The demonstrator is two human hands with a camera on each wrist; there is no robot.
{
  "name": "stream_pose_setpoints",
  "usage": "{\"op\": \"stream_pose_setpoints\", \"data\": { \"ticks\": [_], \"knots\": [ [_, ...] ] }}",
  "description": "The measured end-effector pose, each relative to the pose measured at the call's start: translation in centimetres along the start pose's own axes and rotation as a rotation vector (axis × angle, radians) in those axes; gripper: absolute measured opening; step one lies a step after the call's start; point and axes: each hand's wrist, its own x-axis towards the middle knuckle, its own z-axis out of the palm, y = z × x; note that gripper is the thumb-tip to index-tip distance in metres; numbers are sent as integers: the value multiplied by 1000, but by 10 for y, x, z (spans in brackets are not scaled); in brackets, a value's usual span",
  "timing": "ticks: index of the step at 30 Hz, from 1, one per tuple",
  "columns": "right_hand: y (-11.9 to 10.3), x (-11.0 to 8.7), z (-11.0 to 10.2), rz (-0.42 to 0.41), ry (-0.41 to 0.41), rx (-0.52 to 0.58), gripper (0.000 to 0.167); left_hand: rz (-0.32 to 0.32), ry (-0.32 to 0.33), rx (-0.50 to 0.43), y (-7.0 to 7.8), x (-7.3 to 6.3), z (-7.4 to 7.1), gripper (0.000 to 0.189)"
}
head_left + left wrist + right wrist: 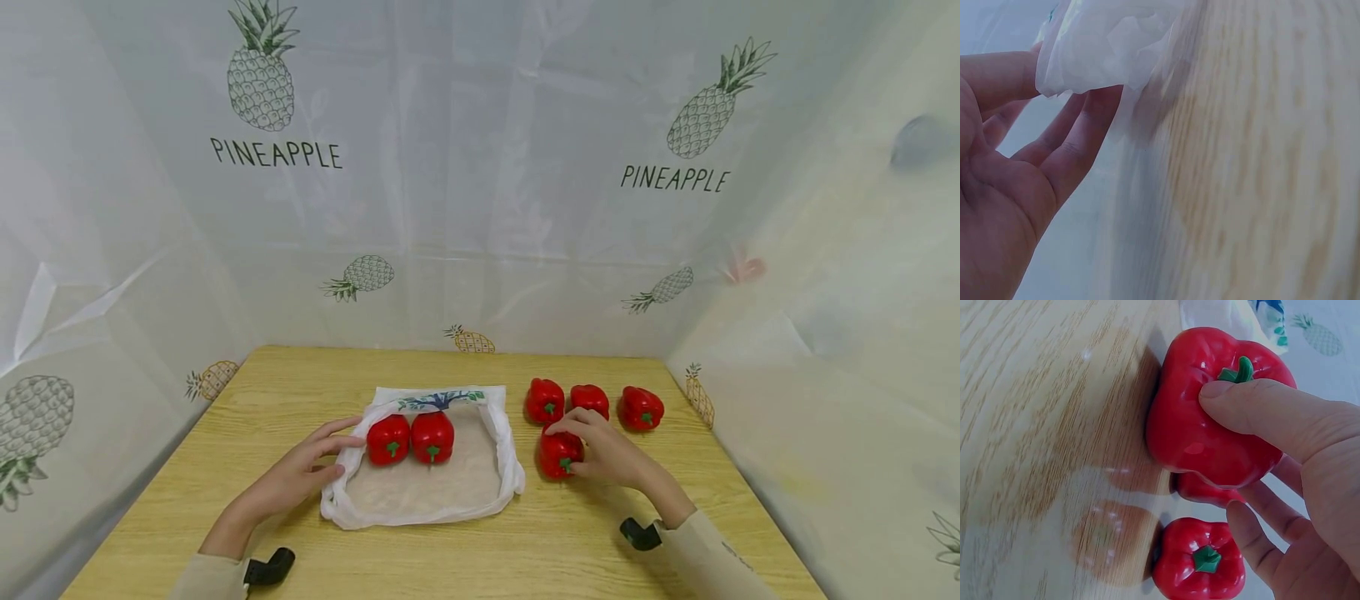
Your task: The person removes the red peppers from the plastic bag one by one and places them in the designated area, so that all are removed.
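A white plastic bag (480, 508) with a blue and green print lies spread wide at its mouth on the table. Two red bell peppers (432, 438) sit inside at its left rear. My left hand (300, 471) holds the bag's left rim, its fingertips partly hidden by the plastic in the left wrist view. To the right of the bag, my right hand (611, 450) grips another red bell pepper (1210, 419), the thumb pressed beside its green stem. Behind that hand are several more red peppers, including one at far right (641, 408) and one nearer the bag (544, 401).
The wooden table (420, 567) ends at a pale curtain (487, 208) printed with pineapples, which also rises along both sides. A black strap piece (270, 568) sits on the left wrist, and a similar one (640, 534) on the right.
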Motion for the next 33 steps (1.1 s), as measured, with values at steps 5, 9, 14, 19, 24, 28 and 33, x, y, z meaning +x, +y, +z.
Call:
{"op": "stream_pose_setpoints", "data": {
  "ticks": [5,9,14,19,24,28,33],
  "knots": [
    [0,0,0,11,-9,8,58,18,8,10,1,0,1,36],
    [0,0,1,10,0,2,58,21,5,-4,1,0,0,36],
    [0,0,1,-8,15,3,59,16,0,-22,2,0,0,35],
    [0,-1,0,-27,27,7,61,21,-3,-19,1,0,0,35],
    [-1,-3,-7,-55,44,1,65,18,-7,-26,0,0,0,35],
    [-2,-4,-17,-34,24,21,66,21,-5,-19,1,0,0,35],
    [-5,-3,-26,-47,12,59,64,35,0,-6,0,0,1,35]
  ]
}}
